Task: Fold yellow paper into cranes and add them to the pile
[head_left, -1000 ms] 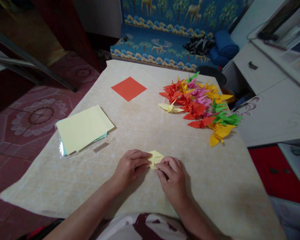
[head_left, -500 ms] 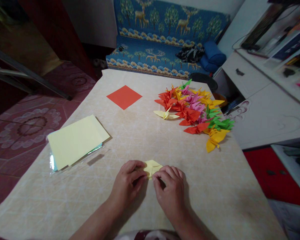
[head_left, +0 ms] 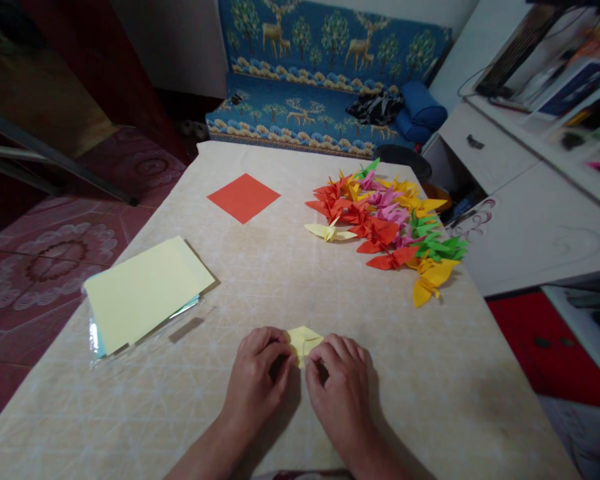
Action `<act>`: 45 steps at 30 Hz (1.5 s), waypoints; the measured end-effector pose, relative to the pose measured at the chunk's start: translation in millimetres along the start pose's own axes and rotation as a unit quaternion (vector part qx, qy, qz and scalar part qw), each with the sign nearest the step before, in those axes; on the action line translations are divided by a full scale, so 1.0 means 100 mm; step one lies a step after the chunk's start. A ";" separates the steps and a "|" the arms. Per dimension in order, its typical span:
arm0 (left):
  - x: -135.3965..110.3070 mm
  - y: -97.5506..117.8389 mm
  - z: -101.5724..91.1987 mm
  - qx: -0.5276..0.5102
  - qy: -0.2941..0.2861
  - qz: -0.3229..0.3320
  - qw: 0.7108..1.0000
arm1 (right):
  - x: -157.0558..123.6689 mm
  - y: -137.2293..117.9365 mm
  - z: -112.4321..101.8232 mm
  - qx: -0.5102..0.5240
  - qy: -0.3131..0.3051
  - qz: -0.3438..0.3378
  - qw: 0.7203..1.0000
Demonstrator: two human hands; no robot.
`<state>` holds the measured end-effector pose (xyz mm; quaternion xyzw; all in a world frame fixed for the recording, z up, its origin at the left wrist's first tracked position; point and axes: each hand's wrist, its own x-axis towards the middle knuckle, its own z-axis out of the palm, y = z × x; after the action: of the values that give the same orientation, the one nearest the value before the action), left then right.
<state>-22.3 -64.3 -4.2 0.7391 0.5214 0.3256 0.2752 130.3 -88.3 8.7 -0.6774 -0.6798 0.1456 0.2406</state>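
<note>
A small folded piece of pale yellow paper (head_left: 303, 340) lies on the table near its front edge. My left hand (head_left: 260, 380) pinches its left side with curled fingers. My right hand (head_left: 341, 387) pinches its right side the same way. Both hands rest on the beige patterned table cover (head_left: 290, 280), and most of the fold is hidden under my fingertips.
A stack of pale yellow sheets in a clear sleeve (head_left: 143, 293) lies at the left. A single red square sheet (head_left: 243, 197) sits further back. A heap of several folded paper cranes (head_left: 387, 227) in mixed colours fills the right. White cabinets (head_left: 530, 220) stand beside the table's right edge.
My hands have drawn closer together over the yellow paper, covering more of it. The camera has tilted, shifting the whole scene slightly down and left.
</note>
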 end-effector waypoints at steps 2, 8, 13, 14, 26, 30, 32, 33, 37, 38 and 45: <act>0.01 0.01 0.00 0.004 0.001 -0.004 1.000 | 0.00 0.00 0.00 -0.005 0.002 0.002 1.000; 0.04 0.04 0.01 0.019 -0.001 -0.020 1.000 | 0.01 -0.01 0.02 -0.021 0.009 -0.001 1.000; 0.06 0.06 0.01 0.023 -0.005 -0.023 0.999 | 0.02 -0.01 0.02 -0.033 0.017 -0.003 0.999; 0.06 0.06 0.01 0.022 -0.005 -0.024 0.999 | 0.02 -0.01 0.02 -0.031 0.018 -0.005 0.999; 0.06 0.05 -0.03 -0.003 -0.014 -0.029 0.999 | 0.07 -0.01 -0.05 -0.005 -0.014 -0.001 1.000; 0.06 0.03 -0.03 -0.013 -0.014 -0.024 1.000 | 0.08 -0.01 -0.07 -0.011 -0.013 0.000 1.000; 0.06 0.03 -0.03 -0.011 -0.014 -0.026 0.999 | 0.08 -0.02 -0.07 -0.012 -0.015 0.000 1.000; 0.06 0.03 -0.02 -0.008 -0.015 -0.029 0.999 | 0.08 -0.02 -0.07 -0.012 -0.014 0.000 1.000; 0.07 0.06 -0.02 0.007 -0.013 -0.038 0.999 | 0.09 -0.01 -0.05 -0.020 -0.011 0.003 1.000; 0.07 0.06 -0.01 0.009 -0.012 -0.038 0.999 | 0.09 -0.01 -0.05 -0.023 -0.013 0.005 1.000; 0.09 0.06 -0.03 -0.008 -0.020 -0.049 0.999 | 0.10 0.00 -0.08 -0.013 -0.027 0.019 0.999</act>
<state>-18.9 -57.3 3.4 0.7169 0.5485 0.3016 0.3071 134.9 -79.3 16.7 -0.6892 -0.6746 0.1597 0.2108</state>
